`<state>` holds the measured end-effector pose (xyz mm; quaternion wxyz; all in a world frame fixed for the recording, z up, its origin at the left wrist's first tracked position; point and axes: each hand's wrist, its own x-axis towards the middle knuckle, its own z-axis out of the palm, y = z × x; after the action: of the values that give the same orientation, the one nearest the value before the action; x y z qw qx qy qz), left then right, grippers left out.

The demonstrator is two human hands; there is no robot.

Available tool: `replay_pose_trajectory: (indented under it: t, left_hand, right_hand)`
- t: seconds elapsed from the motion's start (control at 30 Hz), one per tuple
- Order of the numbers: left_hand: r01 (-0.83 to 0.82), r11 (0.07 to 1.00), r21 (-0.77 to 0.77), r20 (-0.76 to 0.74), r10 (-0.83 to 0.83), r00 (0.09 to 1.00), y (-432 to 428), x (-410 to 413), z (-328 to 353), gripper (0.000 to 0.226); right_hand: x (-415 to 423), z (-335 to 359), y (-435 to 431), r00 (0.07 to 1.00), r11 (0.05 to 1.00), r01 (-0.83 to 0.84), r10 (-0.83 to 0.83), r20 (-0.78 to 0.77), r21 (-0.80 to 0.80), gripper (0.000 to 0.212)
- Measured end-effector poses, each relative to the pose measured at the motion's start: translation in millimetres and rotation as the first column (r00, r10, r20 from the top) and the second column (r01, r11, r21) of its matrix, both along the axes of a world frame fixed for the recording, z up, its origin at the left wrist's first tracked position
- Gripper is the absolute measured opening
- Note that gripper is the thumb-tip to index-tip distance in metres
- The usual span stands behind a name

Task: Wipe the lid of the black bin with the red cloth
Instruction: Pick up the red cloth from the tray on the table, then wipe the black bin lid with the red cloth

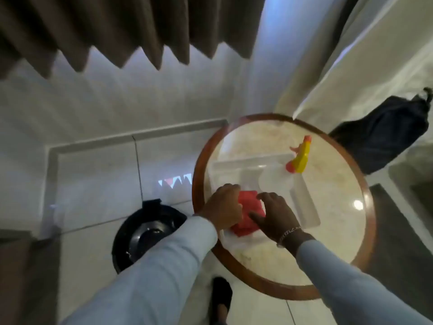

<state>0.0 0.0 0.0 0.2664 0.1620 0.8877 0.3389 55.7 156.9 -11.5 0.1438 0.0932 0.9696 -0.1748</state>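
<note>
A folded red cloth (250, 208) lies in a clear plastic tray (304, 202) on a round table (351, 188). My left hand (223, 206) grips the cloth's left edge, fingers curled over it. On the cloth's right side rests my right hand (275, 215), fingers spread and pressing down. The black bin (145, 233) stands on the tiled floor to the left of the table, below my left forearm; its shiny round lid faces up and my sleeve covers part of it.
A spray bottle with a yellow and red trigger head (298, 160) stands in the tray's far end. Brown curtains (117, 31) hang at the back. A dark bag (384, 132) sits on white bedding at right. My foot (221, 299) is near the table's front edge.
</note>
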Motion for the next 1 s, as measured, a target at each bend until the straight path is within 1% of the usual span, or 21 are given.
replay_pose_trajectory:
  t: [0.03,0.07,0.1,0.17,0.2,0.23,0.27,0.33,0.4,0.43,0.5,0.57,0.63,0.7,0.73,0.8,0.83,0.87,0.93,0.97,1.0]
  left_hand:
    - [0.081,0.993,-0.088,0.066,-0.075,0.995,9.9,-3.8,-11.0,0.059]
    - [0.143,0.976,-0.166,0.071,-0.132,0.989,19.0,-6.7,-20.2,0.064]
    - [0.182,0.949,-0.257,0.028,-0.181,0.983,26.0,-10.2,-29.6,0.062]
    - [0.18,0.898,-0.4,-0.101,-0.239,0.966,34.6,-17.9,-37.1,0.053]
    - [0.168,0.885,-0.435,-0.134,-0.248,0.96,38.0,-19.0,-39.7,0.05]
    - [0.162,0.887,-0.432,-0.128,-0.238,0.963,39.8,-21.2,-41.2,0.047]
    - [0.153,0.911,-0.383,-0.122,-0.215,0.969,40.1,-23.7,-39.9,0.04]
    - [0.095,0.968,-0.231,-0.083,-0.117,0.99,34.8,-28.6,-34.0,0.026]
    - [0.074,0.996,-0.057,-0.061,-0.078,0.995,26.0,-26.8,-24.1,0.026]
    - [0.057,0.998,0.04,-0.039,-0.056,0.998,16.7,-25.1,-17.2,0.024]
    - [0.019,0.972,0.236,0.025,-0.025,0.999,-3.6,-21.3,-5.6,0.024]
    - [-0.053,0.917,0.396,0.107,0.011,0.994,-34.4,-18.3,5.1,0.025]
    - [-0.13,0.855,0.501,0.219,0.02,0.976,-69.1,-15.7,8.7,0.024]
    - [-0.212,0.799,0.563,0.325,0.022,0.946,-107.8,-11.4,4.9,0.025]
    - [-0.252,0.773,0.583,0.358,0.034,0.933,-126.3,-9.1,0.2,0.025]
    - [-0.328,0.747,0.578,0.391,0.1,0.915,-162.1,-3.8,-16.6,0.027]
    - [-0.363,0.747,0.556,0.382,0.158,0.91,-178.1,-1.2,-28.7,0.028]
    - [-0.4,0.755,0.519,0.348,0.241,0.906,-192.4,1.2,-42.6,0.028]
    - [-0.483,0.763,0.429,0.213,0.435,0.875,-219.8,8.4,-75.8,0.028]
    - [-0.519,0.761,0.39,0.132,0.512,0.849,-232.9,13.1,-91.9,0.03]
    - [-0.544,0.762,0.35,0.064,0.56,0.826,-246.7,18.8,-110.0,0.036]
  right_hand:
    - [-1.0,-13.5,1.3,0.999,0.999,0.045,-0.045,0.027,0.0,0.055]
    - [-3.1,-26.9,2.4,0.996,0.997,0.083,-0.082,0.031,-0.008,0.058]
    - [-4.5,-39.0,3.1,0.994,0.994,0.108,-0.107,0.036,-0.021,0.061]
    - [-8.6,-51.8,2.0,0.985,0.983,0.172,-0.171,0.025,-0.066,0.067]
    - [-9.0,-56.1,1.7,0.978,0.974,0.207,-0.206,0.024,-0.097,0.071]
    - [-10.1,-60.2,2.5,0.97,0.96,0.241,-0.241,0.018,-0.14,0.077]
    - [-11.6,-58.9,2.4,0.965,0.949,0.26,-0.263,0.009,-0.176,0.083]
    - [-13.9,-54.9,2.1,0.949,0.912,0.308,-0.316,0.016,-0.27,0.09]
    - [-14.1,-40.0,2.7,0.931,0.863,0.349,-0.365,0.027,-0.366,0.085]
    - [-15.1,-29.1,2.7,0.929,0.834,0.351,-0.369,0.043,-0.425,0.077]
    - [-15.9,-3.9,2.7,0.954,0.814,0.283,-0.293,0.061,-0.508,0.056]
    - [-16.8,18.7,-7.7,0.983,0.831,0.168,-0.182,0.025,-0.53,0.039]
    - [-17.1,38.6,-31.0,0.994,0.804,0.092,-0.111,0.004,-0.587,0.041]
    - [-19.3,47.5,-65.4,0.998,0.717,0.043,-0.056,0.004,-0.696,0.051]
    - [-21.1,44.9,-84.5,1.0,0.679,0.026,-0.027,0.011,-0.734,0.052]
    - [-26.0,23.4,-125.2,0.999,0.641,0.0,0.027,0.023,-0.768,0.055]
    - [-28.9,7.2,-145.2,0.999,0.619,-0.005,0.041,0.026,-0.785,0.056]
    - [-32.5,-10.3,-164.1,0.998,0.608,-0.005,0.049,0.031,-0.794,0.052]
    - [-40.0,-47.3,-198.2,0.994,0.628,0.004,0.08,0.069,-0.778,0.037]
    - [-43.3,-66.4,-211.9,0.991,0.663,0.002,0.099,0.09,-0.749,0.03]
    - [-46.2,-86.4,-223.3,0.991,0.718,-0.025,0.11,0.078,-0.695,0.027]
